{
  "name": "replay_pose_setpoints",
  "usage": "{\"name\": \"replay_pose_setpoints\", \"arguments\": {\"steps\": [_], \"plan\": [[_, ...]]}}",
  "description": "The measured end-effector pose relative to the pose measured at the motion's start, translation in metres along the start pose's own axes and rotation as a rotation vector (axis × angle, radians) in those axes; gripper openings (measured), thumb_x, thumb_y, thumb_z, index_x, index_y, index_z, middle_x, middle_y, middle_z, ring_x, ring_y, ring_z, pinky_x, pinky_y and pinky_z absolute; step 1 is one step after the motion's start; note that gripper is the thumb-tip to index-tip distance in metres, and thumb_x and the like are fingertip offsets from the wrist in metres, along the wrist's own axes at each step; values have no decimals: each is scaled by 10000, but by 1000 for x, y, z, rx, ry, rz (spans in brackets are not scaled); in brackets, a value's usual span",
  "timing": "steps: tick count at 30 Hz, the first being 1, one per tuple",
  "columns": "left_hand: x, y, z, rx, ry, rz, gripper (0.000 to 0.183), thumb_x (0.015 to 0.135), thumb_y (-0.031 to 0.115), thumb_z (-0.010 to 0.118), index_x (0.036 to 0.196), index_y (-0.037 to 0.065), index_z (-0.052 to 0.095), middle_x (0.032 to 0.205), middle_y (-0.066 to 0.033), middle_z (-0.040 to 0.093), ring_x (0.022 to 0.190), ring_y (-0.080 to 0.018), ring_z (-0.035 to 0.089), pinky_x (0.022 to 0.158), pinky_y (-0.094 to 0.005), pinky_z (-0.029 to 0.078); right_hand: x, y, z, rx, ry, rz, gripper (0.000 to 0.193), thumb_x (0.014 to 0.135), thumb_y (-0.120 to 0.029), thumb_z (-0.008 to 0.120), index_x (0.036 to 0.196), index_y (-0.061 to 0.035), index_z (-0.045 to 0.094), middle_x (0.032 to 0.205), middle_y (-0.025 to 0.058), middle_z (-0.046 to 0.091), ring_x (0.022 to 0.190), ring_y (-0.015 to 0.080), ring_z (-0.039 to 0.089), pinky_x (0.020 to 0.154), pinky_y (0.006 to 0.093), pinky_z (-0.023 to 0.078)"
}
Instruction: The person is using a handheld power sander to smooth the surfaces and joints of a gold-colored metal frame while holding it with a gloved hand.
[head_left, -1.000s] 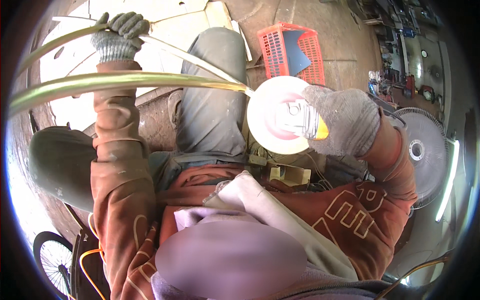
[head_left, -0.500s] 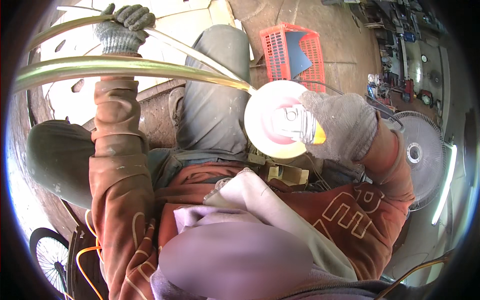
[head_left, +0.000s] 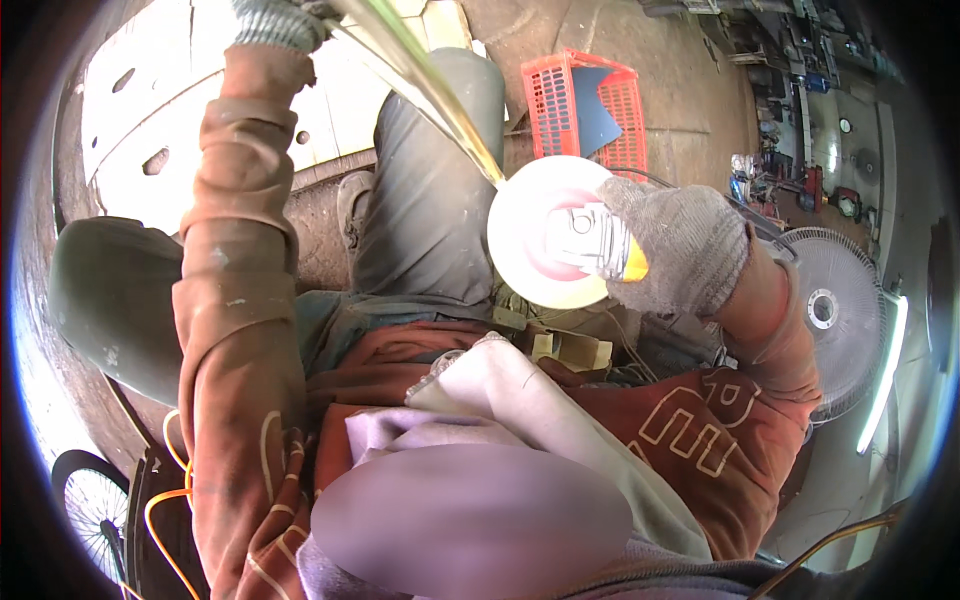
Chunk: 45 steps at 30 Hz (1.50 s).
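My right hand (head_left: 685,245), in a grey knit glove, is closed around an angle grinder (head_left: 588,238) with a silver head and a yellow part. Its wide pale disc (head_left: 515,240) has a pinkish centre and looks washed out by light. A shiny brass-coloured metal tube (head_left: 435,95) slants down from the top edge, and its near end meets the disc's upper left rim. At the top edge my gloved left hand (head_left: 275,22) is closed on the tube's far part; some of its fingers lie outside the picture.
A red plastic crate (head_left: 548,100) holding a dark grey sheet stands beyond the grinder. Pale boards (head_left: 150,110) lie at the upper left. A standing fan (head_left: 830,300) is to the right, and an open small carton (head_left: 575,352) sits below the disc. An orange cord (head_left: 165,500) hangs lower left.
My left hand has moved up and slightly right, swinging the tube from nearly level to a steep slant. The grinder and my right hand have barely moved.
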<state>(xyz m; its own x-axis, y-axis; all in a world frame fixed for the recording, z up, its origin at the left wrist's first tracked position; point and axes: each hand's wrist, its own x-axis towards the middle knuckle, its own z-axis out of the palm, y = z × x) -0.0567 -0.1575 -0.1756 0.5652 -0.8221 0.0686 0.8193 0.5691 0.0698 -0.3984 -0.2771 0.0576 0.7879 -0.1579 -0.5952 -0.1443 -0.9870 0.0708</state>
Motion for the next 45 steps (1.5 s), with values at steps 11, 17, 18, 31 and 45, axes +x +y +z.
{"name": "replay_pose_setpoints", "arguments": {"steps": [11,17,18,31,45], "plan": [[36,-14,12,-23,273,-19,380,1011,358,592,707,141,526,629,4,513,556,-171,501,535,-332,436,4,8,6,77,137,-136,621,742,-316,814,1253,-28,610,906,192,722,777,392,721,707,473,582],[42,-14,14,-15,310,-31,390,1012,363,590,697,143,518,617,5,502,536,-169,483,511,-327,422,4,1,-5,187,-18,-49,622,745,-307,819,1289,-84,618,999,169,732,846,375,724,738,457,592],[43,-13,14,-11,312,-31,392,1012,363,589,696,143,516,615,5,500,533,-168,480,507,-326,420,3,1,-4,199,-59,-38,620,749,-301,819,1305,-110,621,1045,160,737,877,367,726,753,448,598],[50,-12,12,8,345,-45,415,1014,373,584,676,147,499,588,7,477,489,-164,440,453,-315,390,0,-4,-5,143,-17,-39,662,728,-338,833,1283,-61,603,1019,176,737,838,378,729,731,454,597],[64,-24,18,80,459,-31,431,1028,418,560,712,129,514,570,16,448,451,-146,394,403,-291,350,-4,-5,-1,229,29,-31,637,714,-338,839,1243,-73,603,978,157,732,828,380,727,717,458,593]]}}
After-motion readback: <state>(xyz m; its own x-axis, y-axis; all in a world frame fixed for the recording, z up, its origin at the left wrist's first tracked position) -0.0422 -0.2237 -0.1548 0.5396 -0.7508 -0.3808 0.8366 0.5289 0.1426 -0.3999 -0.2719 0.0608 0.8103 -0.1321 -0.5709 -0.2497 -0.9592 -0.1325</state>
